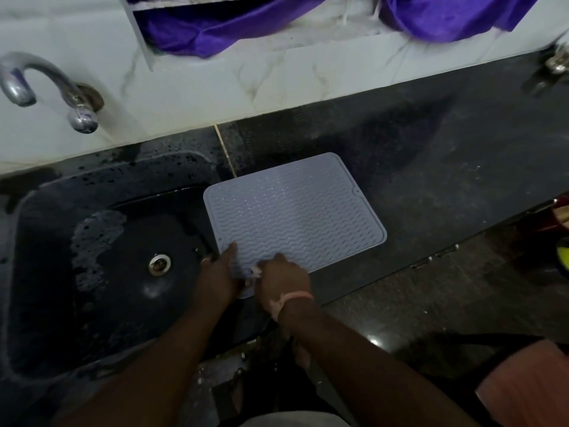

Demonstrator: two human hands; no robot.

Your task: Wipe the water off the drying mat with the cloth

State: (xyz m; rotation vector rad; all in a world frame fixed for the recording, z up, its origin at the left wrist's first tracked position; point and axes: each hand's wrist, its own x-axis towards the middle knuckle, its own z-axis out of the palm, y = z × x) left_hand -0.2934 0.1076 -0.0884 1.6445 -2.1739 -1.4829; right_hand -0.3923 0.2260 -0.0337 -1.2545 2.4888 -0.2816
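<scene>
The right hand (281, 280) is curled over a small pale scrap, probably the cloth (255, 271), rubbing the drying mat (295, 211) at its near corner. The left hand (217, 274) lies flat just beside, fingers straight, likely steadying the mat, which stretches away across the dark worktop (446, 167) beside the sink (101, 241).

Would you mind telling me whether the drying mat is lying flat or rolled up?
Flat: the drying mat lies spread on the counter, all its wavy ribs showing.

drying mat (295, 217): pale lavender-grey, wavy ridges
sink (46, 241): black
curtain (234, 26): purple
wall tiles (215, 90): white, grey-veined
</scene>
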